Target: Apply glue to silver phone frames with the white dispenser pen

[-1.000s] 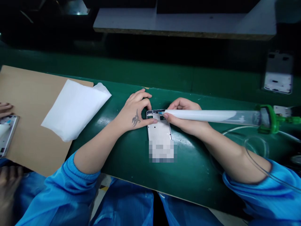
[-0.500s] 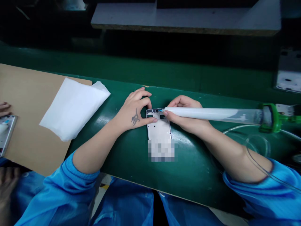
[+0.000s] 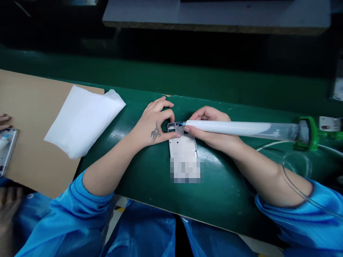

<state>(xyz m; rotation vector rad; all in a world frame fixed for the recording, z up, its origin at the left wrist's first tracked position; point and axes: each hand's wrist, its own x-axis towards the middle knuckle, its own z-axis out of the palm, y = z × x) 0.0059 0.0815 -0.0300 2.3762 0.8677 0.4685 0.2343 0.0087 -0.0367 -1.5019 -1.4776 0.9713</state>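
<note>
A silver phone frame point(image 3: 183, 146) lies flat on the green belt point(image 3: 150, 175). My left hand point(image 3: 154, 125), with a small tattoo near the thumb, pinches the frame's top left corner between thumb and forefinger. My right hand point(image 3: 211, 130) is closed on a long white glue syringe point(image 3: 241, 128) with a green cap at its back end. The syringe's blue tip touches the frame's top edge. A clear tube point(image 3: 294, 167) runs from the syringe over my right forearm.
A white sheet point(image 3: 80, 119) lies on a brown cardboard point(image 3: 29, 125) at the left. Another person's hand point(image 3: 4, 120) and a phone frame point(image 3: 6, 150) show at the far left edge. A grey shelf point(image 3: 214, 16) runs above the belt.
The syringe tip has moved a little left along the frame's top edge. My left hand has stayed on the corner. The camera has tilted slightly.
</note>
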